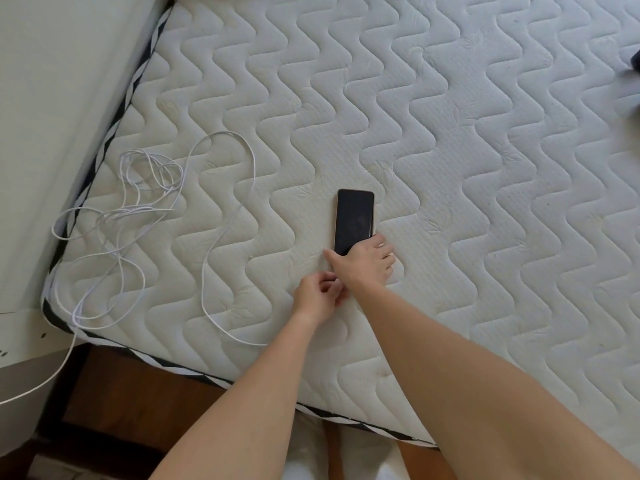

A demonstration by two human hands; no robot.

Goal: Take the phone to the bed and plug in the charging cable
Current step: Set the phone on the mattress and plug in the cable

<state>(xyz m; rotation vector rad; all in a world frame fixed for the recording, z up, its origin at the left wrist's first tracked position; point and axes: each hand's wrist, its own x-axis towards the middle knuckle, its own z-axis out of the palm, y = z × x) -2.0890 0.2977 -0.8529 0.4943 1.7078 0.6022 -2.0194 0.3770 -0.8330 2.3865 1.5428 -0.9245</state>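
**A:** What are the hands doing?

**B:** The right hand (366, 261) lies over the near end of the phone (354, 220), thumb on one edge and fingers curled round the other, gripping it against the mattress (485, 150). The left hand (317, 297) sits just beside it, nearer the person, fingers pinched shut. It seems to hold the plug end of the charging cable (221, 216), but the plug itself is hidden, so I cannot tell for sure.

**A:** Where exactly is the phone?

**B:** Flat on the bed, dark screen up, lying lengthwise away from the person, near the middle of the quilted white surface. Its near end, where the port would be, is covered by the right hand.

**A:** And the cable?

**B:** White and thin, running left from the hands in wide loops to a tangled heap at the mattress corner, then dropping over the edge toward the floor.

**A:** What could go wrong?

**B:** In my judgement, the plug could miss the port, since both hands hide it and the soft mattress lets the phone tilt. The tangle could also snag and tug the plug back out
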